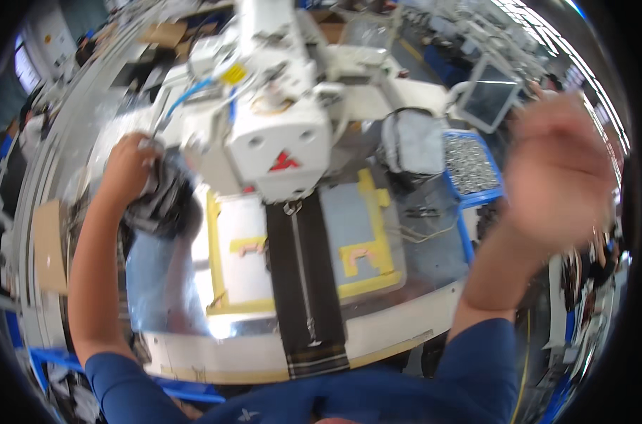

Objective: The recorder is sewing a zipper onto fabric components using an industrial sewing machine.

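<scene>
At the left, my left hand (130,166) has its fingers curled onto the top of a dark grey, crumpled fabric bundle (162,201) beside the machine. My right hand (563,169) is raised at the right, smeared by motion, with its fingers hard to make out. Between my arms stands a white industrial sewing machine (278,138). Under its head, a black fabric strip with a metal zipper (303,272) runs toward me over the front edge. It crosses a pale plate (240,226) edged with yellow tape.
A grey and black bag (413,145) lies right of the machine head. Beyond it are a blue tray (501,189) of small metallic pieces and a tilted screen (489,92). A cardboard piece (50,247) stands at the far left. Other people work in the background.
</scene>
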`<move>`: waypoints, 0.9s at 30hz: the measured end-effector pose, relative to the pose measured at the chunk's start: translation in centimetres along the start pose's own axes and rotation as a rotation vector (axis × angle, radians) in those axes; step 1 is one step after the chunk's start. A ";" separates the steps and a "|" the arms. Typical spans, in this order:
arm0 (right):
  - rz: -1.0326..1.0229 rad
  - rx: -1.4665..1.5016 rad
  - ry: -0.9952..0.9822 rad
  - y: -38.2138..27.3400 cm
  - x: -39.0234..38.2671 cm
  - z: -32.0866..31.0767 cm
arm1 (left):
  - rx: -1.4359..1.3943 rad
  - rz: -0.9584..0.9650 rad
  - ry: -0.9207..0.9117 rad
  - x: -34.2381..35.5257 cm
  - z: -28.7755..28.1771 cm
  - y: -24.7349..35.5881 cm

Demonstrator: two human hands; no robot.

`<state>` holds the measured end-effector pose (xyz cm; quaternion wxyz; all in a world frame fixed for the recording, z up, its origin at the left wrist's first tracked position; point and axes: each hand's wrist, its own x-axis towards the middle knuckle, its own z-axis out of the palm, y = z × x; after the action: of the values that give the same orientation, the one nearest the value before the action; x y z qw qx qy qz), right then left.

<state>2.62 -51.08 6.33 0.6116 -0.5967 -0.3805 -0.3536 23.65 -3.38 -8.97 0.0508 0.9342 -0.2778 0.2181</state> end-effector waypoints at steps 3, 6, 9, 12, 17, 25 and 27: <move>0.490 0.196 0.280 9.6 -8.8 1.1 | 0.043 0.037 -0.017 -0.6 -0.9 -0.3; 0.983 0.063 0.157 11.3 -13.2 2.9 | 0.065 0.042 0.012 -0.7 -3.9 1.3; 1.035 -0.254 -0.319 11.3 -13.3 3.7 | 0.091 0.144 0.002 -2.7 -8.4 6.0; 0.843 -0.232 -0.607 12.6 -13.5 4.7 | -0.119 0.268 -0.092 -4.7 -11.0 13.6; 0.762 -0.024 -0.673 13.3 -13.0 6.9 | -0.491 0.348 -0.050 -4.8 -5.5 20.2; 1.265 0.302 -0.535 16.6 -17.0 5.6 | -1.006 0.073 -0.035 -5.3 5.2 20.4; 1.297 0.184 -0.576 17.3 -18.0 6.0 | -0.871 0.109 -0.036 -5.7 6.5 19.3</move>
<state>9.43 -44.80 -17.63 0.6218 -0.7184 -0.1238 0.2863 11.36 -18.16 -17.84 0.4237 0.8132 -0.3934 0.0668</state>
